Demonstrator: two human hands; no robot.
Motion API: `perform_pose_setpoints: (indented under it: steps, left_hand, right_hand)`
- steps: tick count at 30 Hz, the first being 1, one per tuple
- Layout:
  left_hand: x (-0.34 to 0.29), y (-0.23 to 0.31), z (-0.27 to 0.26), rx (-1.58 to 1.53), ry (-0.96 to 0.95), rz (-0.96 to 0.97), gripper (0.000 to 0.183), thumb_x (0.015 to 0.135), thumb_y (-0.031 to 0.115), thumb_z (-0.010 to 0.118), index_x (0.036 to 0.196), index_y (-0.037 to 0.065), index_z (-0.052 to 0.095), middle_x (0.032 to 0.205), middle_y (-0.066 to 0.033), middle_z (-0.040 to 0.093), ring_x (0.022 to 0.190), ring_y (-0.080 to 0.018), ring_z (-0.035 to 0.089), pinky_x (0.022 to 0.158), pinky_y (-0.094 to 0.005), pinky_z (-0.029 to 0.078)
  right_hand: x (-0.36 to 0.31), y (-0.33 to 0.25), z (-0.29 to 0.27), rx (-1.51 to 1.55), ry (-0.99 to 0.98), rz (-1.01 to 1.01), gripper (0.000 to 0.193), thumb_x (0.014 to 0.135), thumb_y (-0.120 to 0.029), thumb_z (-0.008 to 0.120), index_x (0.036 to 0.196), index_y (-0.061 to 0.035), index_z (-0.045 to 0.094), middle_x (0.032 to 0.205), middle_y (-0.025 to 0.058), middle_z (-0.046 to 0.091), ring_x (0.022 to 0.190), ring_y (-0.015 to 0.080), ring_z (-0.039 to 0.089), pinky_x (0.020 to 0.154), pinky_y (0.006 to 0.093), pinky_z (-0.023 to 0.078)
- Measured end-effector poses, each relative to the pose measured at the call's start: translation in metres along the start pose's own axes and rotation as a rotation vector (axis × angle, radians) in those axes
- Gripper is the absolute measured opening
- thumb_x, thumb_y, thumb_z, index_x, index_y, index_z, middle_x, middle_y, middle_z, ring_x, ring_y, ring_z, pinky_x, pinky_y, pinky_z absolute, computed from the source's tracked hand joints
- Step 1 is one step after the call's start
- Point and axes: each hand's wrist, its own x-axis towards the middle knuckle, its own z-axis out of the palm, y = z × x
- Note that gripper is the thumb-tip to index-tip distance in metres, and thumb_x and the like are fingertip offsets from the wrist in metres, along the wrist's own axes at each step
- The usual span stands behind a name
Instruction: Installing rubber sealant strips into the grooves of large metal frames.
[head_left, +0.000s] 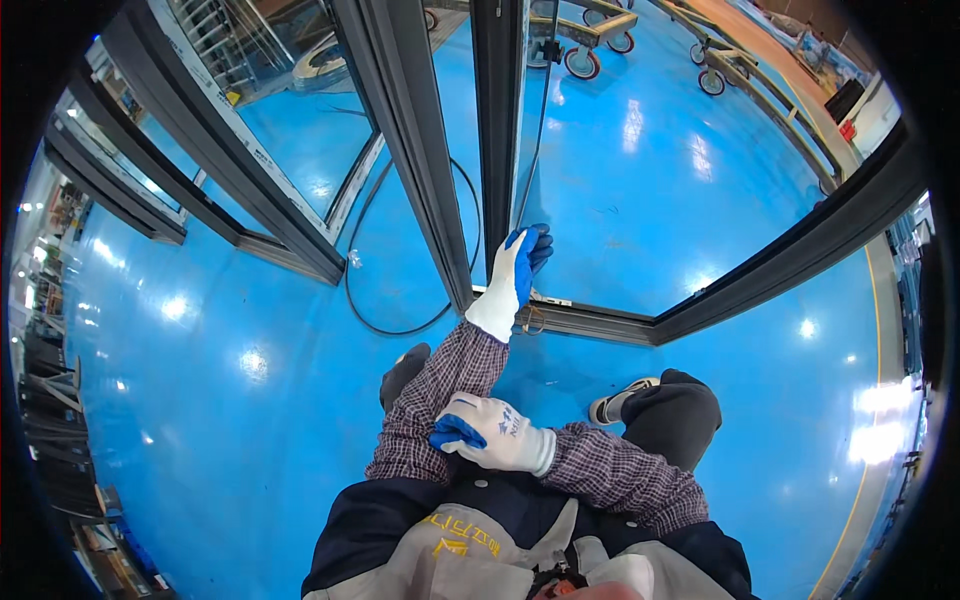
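Observation:
My left hand (508, 280), in a white glove with blue-coated fingers, reaches forward to the lower corner of a dark window frame (592, 322). Its fingers are bent together at the lower end of a thin black strip (537, 150), beside an upright dark profile (497, 130); the fingertips are partly hidden. A dark blue shape beside them looks like their reflection in the glass. Close to my body, my right hand (490, 435), gloved alike, is curled closed over my left forearm's checked sleeve (420, 430). Whatever its fingers may hold is hidden.
More dark framed panels (240, 150) stand at the left. A black cable (385, 330) loops on the glossy blue floor (250, 430) beside the frame. Wheeled trolleys (595, 45) stand beyond the glass. My shoe (620, 400) is just right of the frame's corner.

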Motion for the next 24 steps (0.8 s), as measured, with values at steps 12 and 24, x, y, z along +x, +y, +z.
perform_pose_setpoints:
  steps: [12, 24]
  left_hand:
    - [0.019, 0.018, -0.035, -0.568, -0.224, -0.099, 0.022, 0.089, 0.018, 0.056, 0.107, 0.008, 0.064, 0.091, -0.0049, 0.069, 0.082, -0.0197, 0.067, 0.078, -0.0335, 0.053]
    - [0.029, 0.033, -0.049, -0.694, -0.413, -0.031, 0.024, 0.089, 0.018, 0.056, 0.109, 0.009, 0.065, 0.098, -0.0042, 0.069, 0.089, -0.0200, 0.067, 0.088, -0.0374, 0.051]
  right_hand:
    - [-0.021, 0.016, -0.005, -0.084, 0.575, 0.093, 0.032, 0.078, -0.012, 0.068, 0.106, -0.0031, 0.058, 0.093, 0.0108, 0.059, 0.075, 0.0258, 0.058, 0.070, 0.0330, 0.049]
    - [-0.037, 0.036, 0.004, -0.156, -0.106, 0.095, 0.034, 0.076, -0.016, 0.066, 0.106, -0.0027, 0.058, 0.100, 0.0137, 0.062, 0.087, 0.0279, 0.061, 0.079, 0.0322, 0.049]
